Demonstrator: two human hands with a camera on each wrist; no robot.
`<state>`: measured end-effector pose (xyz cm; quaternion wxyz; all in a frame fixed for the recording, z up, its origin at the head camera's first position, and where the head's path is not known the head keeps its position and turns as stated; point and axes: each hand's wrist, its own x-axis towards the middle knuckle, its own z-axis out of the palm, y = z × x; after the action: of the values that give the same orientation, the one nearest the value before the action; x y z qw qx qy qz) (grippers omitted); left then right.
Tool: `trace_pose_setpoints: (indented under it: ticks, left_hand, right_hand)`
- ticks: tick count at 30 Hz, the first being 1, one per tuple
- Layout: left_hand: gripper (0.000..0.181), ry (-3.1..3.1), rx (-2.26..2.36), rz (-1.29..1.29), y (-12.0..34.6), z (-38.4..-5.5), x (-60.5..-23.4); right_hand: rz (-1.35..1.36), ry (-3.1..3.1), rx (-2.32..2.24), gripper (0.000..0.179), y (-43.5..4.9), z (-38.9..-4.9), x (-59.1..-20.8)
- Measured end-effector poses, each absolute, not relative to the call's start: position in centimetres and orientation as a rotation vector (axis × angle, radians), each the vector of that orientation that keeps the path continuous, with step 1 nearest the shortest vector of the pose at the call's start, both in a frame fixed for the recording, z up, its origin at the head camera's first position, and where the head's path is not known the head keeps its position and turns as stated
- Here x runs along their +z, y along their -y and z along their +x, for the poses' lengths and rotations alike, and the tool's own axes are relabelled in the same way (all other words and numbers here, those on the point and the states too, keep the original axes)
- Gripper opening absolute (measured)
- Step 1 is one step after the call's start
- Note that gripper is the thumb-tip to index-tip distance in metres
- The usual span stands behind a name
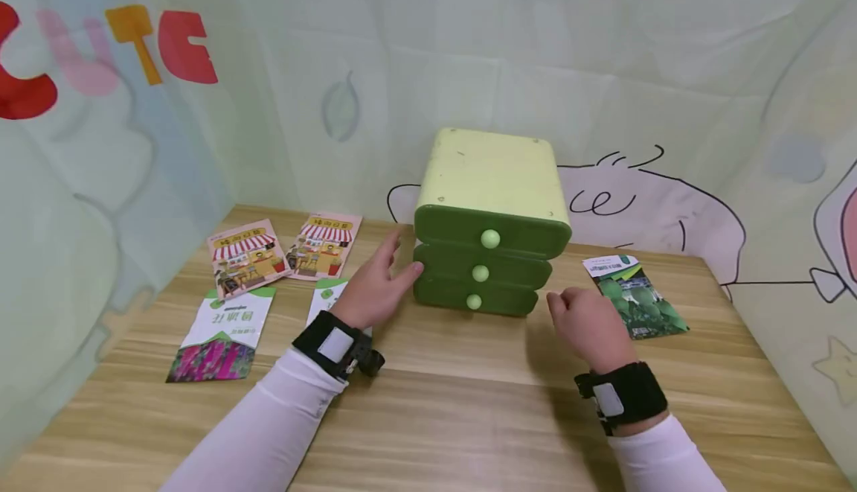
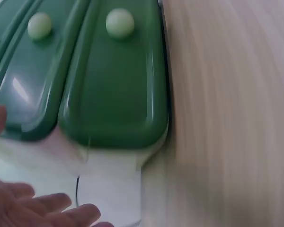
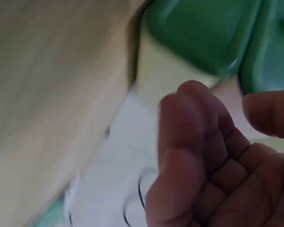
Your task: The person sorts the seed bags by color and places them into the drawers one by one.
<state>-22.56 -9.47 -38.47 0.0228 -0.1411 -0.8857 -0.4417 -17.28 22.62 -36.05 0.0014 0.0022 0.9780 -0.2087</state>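
A small desktop drawer cabinet [image 1: 495,172] stands on the table, with a cream body and three dark green drawer fronts. Each front bears a pale round knob [image 1: 490,239], and all three drawers look closed. My left hand [image 1: 375,287] is at the cabinet's left side, fingers extended and thumb close to the middle drawer's edge; whether it touches is unclear. The left wrist view shows the lowest drawer front [image 2: 113,90] beyond those fingers. Near the lower right corner, my right hand [image 1: 592,328] hovers with loosely bent fingers [image 3: 180,127], thumb apart, holding nothing.
Two pink packets [image 1: 249,257] with a shopfront print lie at the left. In front are a white packet [image 1: 224,332] with magenta flowers and another white packet [image 1: 324,297], partly behind my left hand. A green leafy packet [image 1: 636,298] lies right. Printed curtains [image 1: 482,68] surround the table.
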Motion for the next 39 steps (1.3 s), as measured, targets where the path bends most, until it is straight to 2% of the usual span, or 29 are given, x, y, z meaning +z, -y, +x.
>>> trace_pose_setpoints:
  ticks: [6, 14, 26, 34, 39]
  left_hand:
    - [0.077, 2.508, -1.766, -0.465, 7.2, -22.8, -39.1]
    - [0.067, 2.469, -1.689, -0.412, 6.0, -22.6, -40.2]
    - [0.07, 2.443, -1.624, -0.387, 5.9, -22.8, -40.6]
    - [0.064, 2.478, -1.514, -0.381, 6.0, -22.6, -40.8]
    - [0.062, 2.511, -1.461, -0.364, 6.1, -22.8, -40.8]
  right_hand:
    - [0.071, -2.726, -1.201, 0.041, -20.9, -17.3, -37.1]
    - [0.096, -1.991, -1.794, 0.042, -18.4, -17.3, -39.7]
    - [0.059, -1.497, -2.041, 0.053, -17.0, -18.4, -41.0]
    - [0.076, -1.225, -2.178, 0.03, -15.8, -18.9, -42.0]
    - [0.103, -1.116, -2.247, 0.03, -15.3, -19.2, -42.2]
